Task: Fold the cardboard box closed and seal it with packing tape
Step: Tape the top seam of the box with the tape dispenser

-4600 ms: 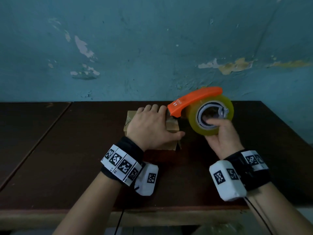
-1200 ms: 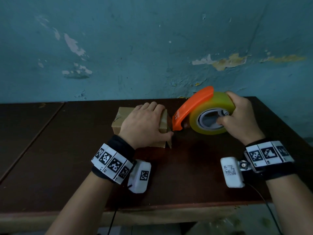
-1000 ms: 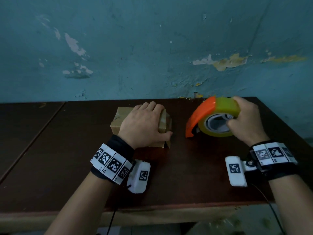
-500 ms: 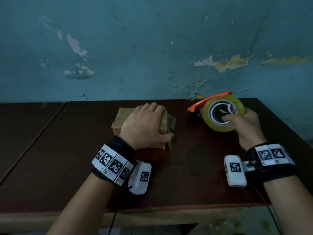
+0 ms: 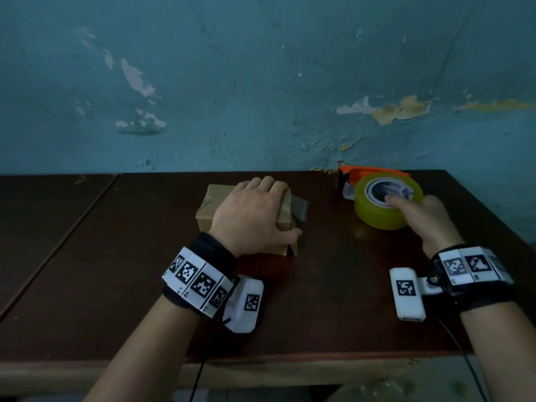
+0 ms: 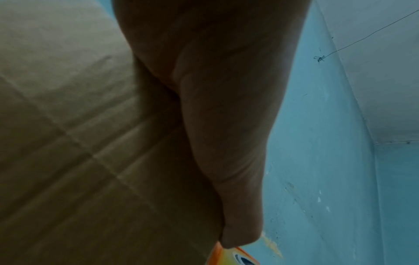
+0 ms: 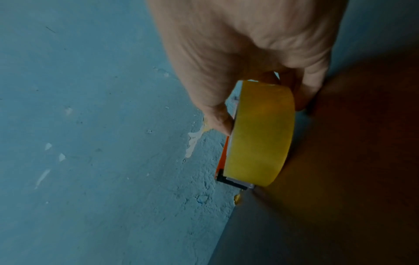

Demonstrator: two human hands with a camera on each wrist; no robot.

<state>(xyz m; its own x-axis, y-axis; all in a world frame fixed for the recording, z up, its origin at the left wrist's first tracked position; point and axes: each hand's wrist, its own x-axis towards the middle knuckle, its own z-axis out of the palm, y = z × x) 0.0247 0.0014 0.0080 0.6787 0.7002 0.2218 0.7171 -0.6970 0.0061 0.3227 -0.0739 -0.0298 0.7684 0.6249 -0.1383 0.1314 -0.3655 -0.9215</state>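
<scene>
A small cardboard box (image 5: pixel 207 208) sits closed on the dark table, with a loose end of tape (image 5: pixel 300 210) sticking out from its right side. My left hand (image 5: pixel 255 213) lies flat on the box top, thumb along the near right edge; the left wrist view shows the thumb (image 6: pixel 226 143) against the cardboard (image 6: pixel 68 125). The tape dispenser (image 5: pixel 380 208), a yellow roll with an orange handle (image 5: pixel 374 170), lies flat at the back right. My right hand (image 5: pixel 420 219) pinches the roll (image 7: pixel 260 132), thumb on its core and fingers (image 7: pixel 303 96) on its outer side.
The dark wooden table (image 5: pixel 116 271) has a seam (image 5: pixel 58 236) on its left. A peeling blue wall (image 5: pixel 261 82) rises directly behind the far edge, close to the dispenser. The table's front edge (image 5: pixel 261 358) runs under my forearms.
My right hand carried the dispenser away from the box's right side to the back right and laid it flat. A tape end now hangs off the box. My left hand stayed put.
</scene>
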